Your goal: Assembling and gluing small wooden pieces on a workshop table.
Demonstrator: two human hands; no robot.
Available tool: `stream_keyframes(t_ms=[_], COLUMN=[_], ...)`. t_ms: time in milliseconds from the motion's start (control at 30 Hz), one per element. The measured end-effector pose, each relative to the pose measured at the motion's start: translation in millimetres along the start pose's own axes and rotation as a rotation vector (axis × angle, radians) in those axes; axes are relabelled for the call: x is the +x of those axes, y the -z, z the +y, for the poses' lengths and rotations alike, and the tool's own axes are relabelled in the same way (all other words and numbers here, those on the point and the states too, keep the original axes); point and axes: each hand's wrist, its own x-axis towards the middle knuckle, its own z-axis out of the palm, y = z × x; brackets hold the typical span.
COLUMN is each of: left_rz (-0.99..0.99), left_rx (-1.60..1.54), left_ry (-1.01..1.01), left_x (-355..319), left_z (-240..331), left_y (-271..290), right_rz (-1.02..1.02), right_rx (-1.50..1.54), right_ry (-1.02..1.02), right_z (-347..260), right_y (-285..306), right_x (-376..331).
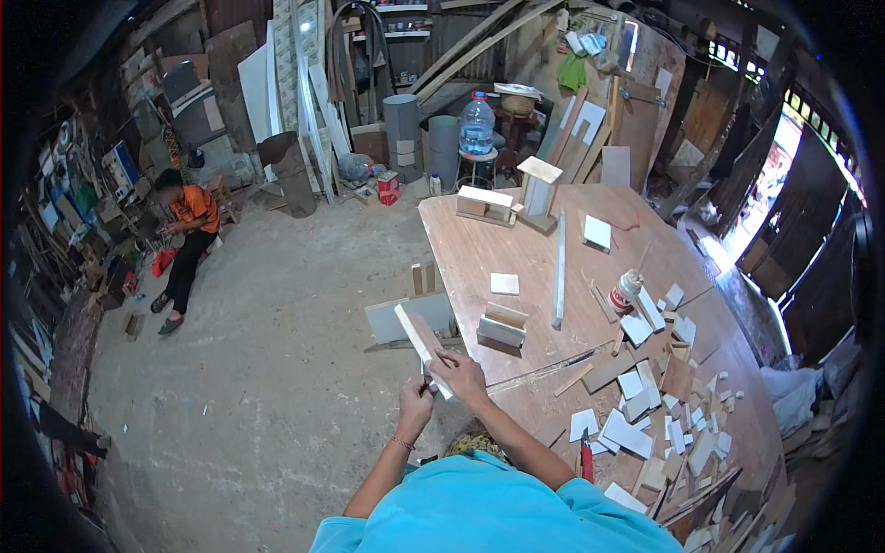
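Right fingers (448, 357) grip a loose board (421, 341) left of bench (525, 253); left fingers (427, 394) clench a small dark item (424, 383) (can't tell what). Boxy assemblies (502, 329) look joined; board isn't, offcuts (628, 435) unused.

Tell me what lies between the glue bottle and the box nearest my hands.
In the head view, a long strip and some thin sticks.

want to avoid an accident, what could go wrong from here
The right hand holds the board over the floor, beside the table, so a slip might drop it. The red tool lies close to the right sleeve, so it could get knocked.
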Motion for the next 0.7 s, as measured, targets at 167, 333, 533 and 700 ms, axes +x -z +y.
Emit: stream_keyframes(t_ms=[167, 333, 533, 700], left_rz=[0.075, 0.045, 0.032, 0.161], left_rx=[0.048, 0.03, -0.014, -0.201], left_ry=[0.047, 0.016, 0.039, 0.122], left_x=[10.3, -0.1, 7.0, 5.8], left_z=[-0.6, 13.6, 9.6, 22.6], left_y=[0.8, -2.9, 2.3, 19.9], right_rz=[-0.102, -0.064, -0.072, -0.108], right_rx=[0.001, 0.001, -0.028, -0.031], right_ry=[0.006, -0.008, 0.025, 0.11], right_z=[7.9, 1.7, -12.8, -12.2], right_y=[9.9, 11.2, 3.7, -2.4], right_x=[-16.1, -5.3, 5.3, -22.0])
